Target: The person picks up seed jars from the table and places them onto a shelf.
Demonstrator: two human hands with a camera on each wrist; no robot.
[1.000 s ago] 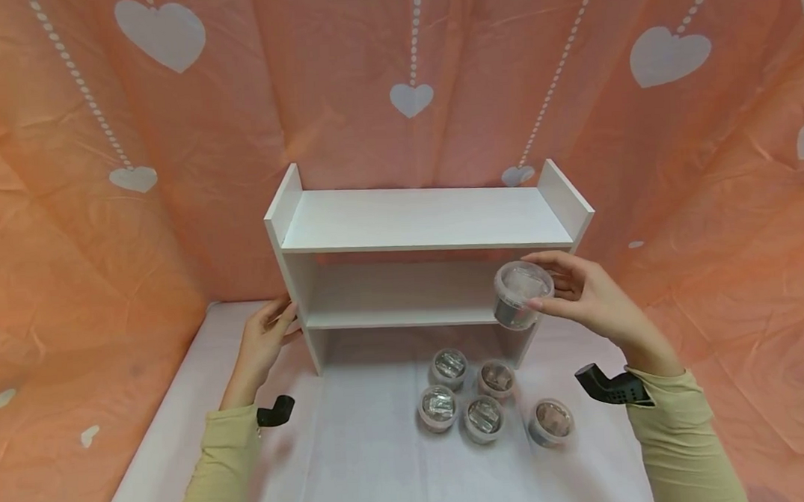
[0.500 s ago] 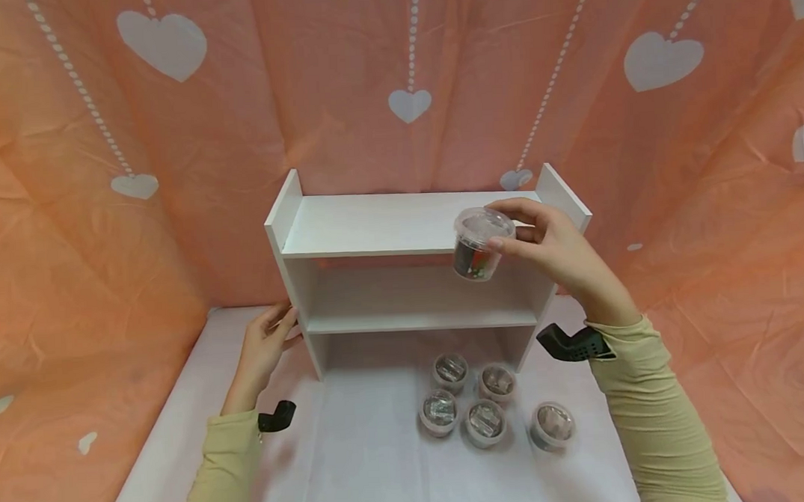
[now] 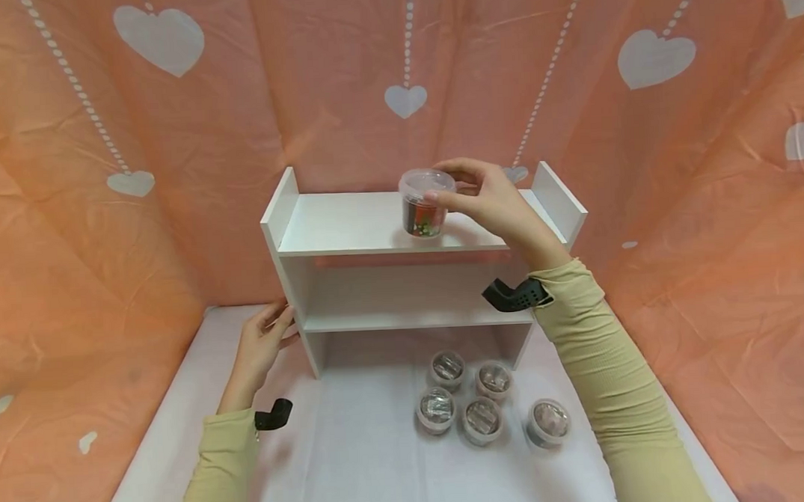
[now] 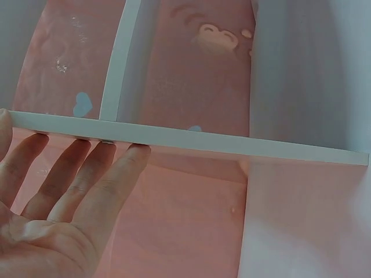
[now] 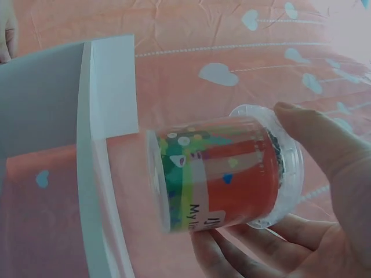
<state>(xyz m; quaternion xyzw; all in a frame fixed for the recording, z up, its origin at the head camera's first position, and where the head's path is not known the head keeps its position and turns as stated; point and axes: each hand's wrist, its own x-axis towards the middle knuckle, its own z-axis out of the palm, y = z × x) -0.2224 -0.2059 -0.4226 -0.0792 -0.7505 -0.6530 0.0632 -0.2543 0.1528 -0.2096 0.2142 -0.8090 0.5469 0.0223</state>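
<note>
A lidded clear plastic tub (image 3: 422, 216) with a colourful printed label is held up at the top board of the white shelf unit (image 3: 405, 318). My right hand (image 3: 490, 202) grips it near the lid, thumb on one side and fingers on the other. In the right wrist view the tub (image 5: 217, 174) shows a red and green label with partly readable lettering. Whether its base touches the board I cannot tell. My left hand (image 3: 260, 351) rests with its fingertips against the outer left side of the unit; the left wrist view shows the fingers (image 4: 98, 185) extended against the panel.
Several similar lidded tubs (image 3: 482, 420) stand on the white-covered table (image 3: 357, 462) in front of the unit's right half, one tub (image 3: 548, 423) apart to the right. Raised end panels (image 3: 558, 199) flank the top board. An orange curtain (image 3: 341, 81) with hearts hangs behind.
My right hand has carried the tub up and to the left, from in front of the middle level to the top board. The left hand has stayed at the unit's side.
</note>
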